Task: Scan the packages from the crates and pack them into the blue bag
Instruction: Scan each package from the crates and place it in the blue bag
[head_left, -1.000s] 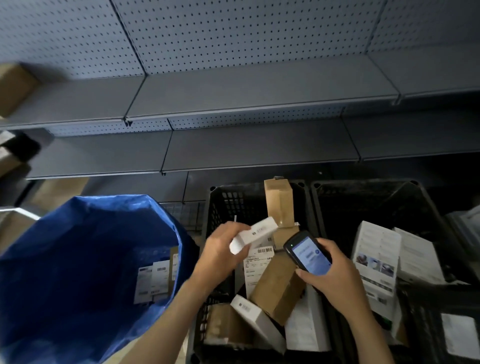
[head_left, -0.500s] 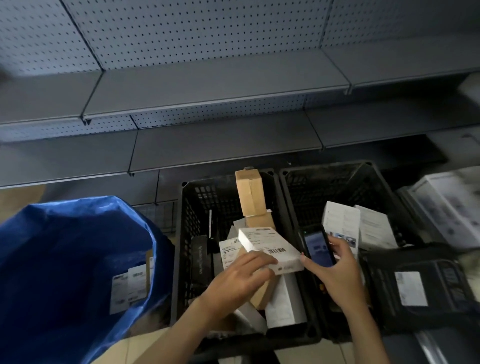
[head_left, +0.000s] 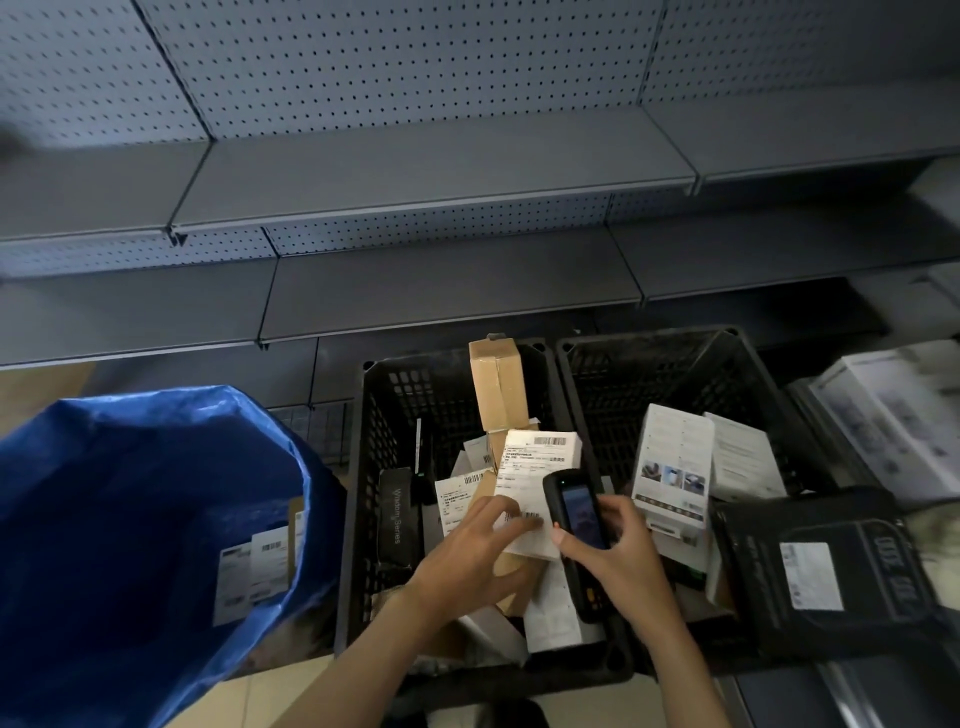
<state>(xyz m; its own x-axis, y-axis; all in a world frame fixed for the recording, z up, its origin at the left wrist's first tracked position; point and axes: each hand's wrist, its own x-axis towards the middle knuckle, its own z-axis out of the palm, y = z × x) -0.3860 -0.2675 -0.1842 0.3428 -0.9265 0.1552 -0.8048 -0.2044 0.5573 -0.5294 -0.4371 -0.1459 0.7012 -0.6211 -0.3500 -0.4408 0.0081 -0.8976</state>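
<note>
- Since the earlier frame, your scanner (head_left: 576, 506) has moved over the white package (head_left: 540, 460).
- Your left hand (head_left: 478, 558) holds that package above the left crate (head_left: 371, 447); your right hand (head_left: 621, 553) grips the scanner.
- The blue bag (head_left: 130, 493) stands just left.

In front of me rises a wall of grey perforated metal pegboard panels (head_left: 415, 67), split by dark upright seams. Two long metal shelves cross it, the upper grey shelf (head_left: 415, 171) above the lower grey shelf (head_left: 447, 291), with a strip of dotted panel between them. At the bottom left I see pale tan floor (head_left: 270, 691). The light is dim and cool; under the lower shelf lies shadow.
</note>
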